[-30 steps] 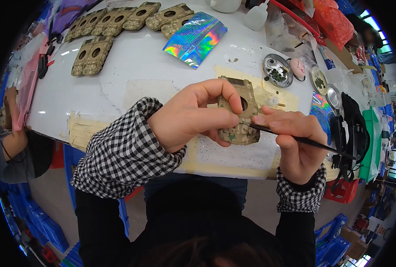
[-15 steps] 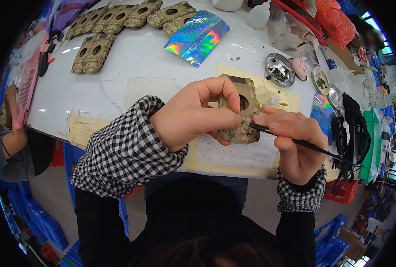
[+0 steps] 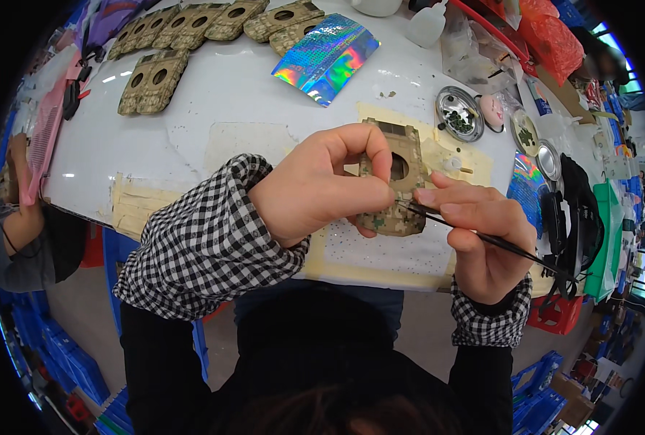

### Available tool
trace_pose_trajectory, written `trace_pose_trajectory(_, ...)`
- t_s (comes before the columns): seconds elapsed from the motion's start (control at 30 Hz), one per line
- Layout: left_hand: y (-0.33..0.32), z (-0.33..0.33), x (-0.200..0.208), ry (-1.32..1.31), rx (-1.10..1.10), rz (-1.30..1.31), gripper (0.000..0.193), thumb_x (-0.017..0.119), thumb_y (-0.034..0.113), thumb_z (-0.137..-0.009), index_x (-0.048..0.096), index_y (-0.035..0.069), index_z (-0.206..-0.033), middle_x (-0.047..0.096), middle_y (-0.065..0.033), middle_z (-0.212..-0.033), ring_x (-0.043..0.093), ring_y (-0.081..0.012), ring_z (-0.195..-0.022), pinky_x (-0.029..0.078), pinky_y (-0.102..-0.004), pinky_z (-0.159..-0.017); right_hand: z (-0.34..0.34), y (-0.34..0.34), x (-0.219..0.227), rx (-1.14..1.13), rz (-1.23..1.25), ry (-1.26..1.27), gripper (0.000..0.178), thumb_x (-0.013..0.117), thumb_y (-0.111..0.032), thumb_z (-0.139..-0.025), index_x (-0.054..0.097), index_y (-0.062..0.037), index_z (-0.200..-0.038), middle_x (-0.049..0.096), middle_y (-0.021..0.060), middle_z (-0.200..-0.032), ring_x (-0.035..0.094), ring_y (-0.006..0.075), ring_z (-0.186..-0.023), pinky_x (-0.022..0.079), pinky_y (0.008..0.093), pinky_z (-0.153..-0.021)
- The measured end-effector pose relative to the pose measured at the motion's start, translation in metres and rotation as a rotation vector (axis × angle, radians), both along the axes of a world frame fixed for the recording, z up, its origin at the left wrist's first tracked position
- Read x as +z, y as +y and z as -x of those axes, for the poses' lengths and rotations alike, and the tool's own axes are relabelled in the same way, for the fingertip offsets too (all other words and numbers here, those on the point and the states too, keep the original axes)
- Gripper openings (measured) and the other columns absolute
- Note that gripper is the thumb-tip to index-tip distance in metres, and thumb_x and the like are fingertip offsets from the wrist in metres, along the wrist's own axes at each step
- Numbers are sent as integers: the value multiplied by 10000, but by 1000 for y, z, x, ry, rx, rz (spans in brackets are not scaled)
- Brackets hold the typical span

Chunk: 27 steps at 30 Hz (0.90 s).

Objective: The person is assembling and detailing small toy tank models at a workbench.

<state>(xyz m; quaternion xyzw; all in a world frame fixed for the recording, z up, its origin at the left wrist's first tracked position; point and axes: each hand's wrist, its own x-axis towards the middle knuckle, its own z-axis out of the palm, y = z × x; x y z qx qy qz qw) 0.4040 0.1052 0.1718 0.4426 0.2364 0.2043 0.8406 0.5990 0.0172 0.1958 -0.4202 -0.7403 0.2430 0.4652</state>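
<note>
Gripping a tan-camouflage model hull (image 3: 408,185) over the white worktop (image 3: 235,87) are fingers of the left hand (image 3: 315,181); the right hand (image 3: 490,217) pinches slim black tweezers (image 3: 507,246). The hull looks unfinished, round hole (image 3: 399,167) open.

One head-worn fisheye view looks steeply down, from near above, onto both hands (image 3: 314,187)

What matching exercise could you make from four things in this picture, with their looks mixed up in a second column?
Things:
1. Tweezers
2. Model touched by the left hand
3. Shiny packet toward the back
4. Tray at the right

Looks:
A. plain green
B. black, in the right hand
C. blue with rainbow patches
D. camouflage, with a round hole

Pairs: 1-B, 2-D, 3-C, 4-A
</note>
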Motion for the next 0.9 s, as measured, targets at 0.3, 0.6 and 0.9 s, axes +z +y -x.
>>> trace_pose_trajectory(0.3,-1,-2,0,19,32,-12,161,640,91,-779,504,62,-862,556,-6,-779,591,-97,-654,552,-273,-594,-1,1,-3,-13,-13,92,179,723,-79,-793,623,12,-910,673,128,-885,674,282,-918,510,440,-896)
trace_pose_trajectory(0.6,0,1,3,29,-16,12,119,580,83,-826,476,83,-884,576,-11,-857,586,-79,-716,521,-246,-578,-1,1,-2,-34,6,90,164,712,-65,-804,625,16,-916,678,112,-872,674,268,-914,508,426,-904)
trace_pose_trajectory(0.9,0,-1,1,19,20,9,154,634,136,-805,515,65,-870,536,9,-769,565,-74,-647,556,-262,-593,-2,2,-3,-31,3,97,162,712,-61,-802,627,18,-915,679,116,-875,674,268,-910,506,427,-906)
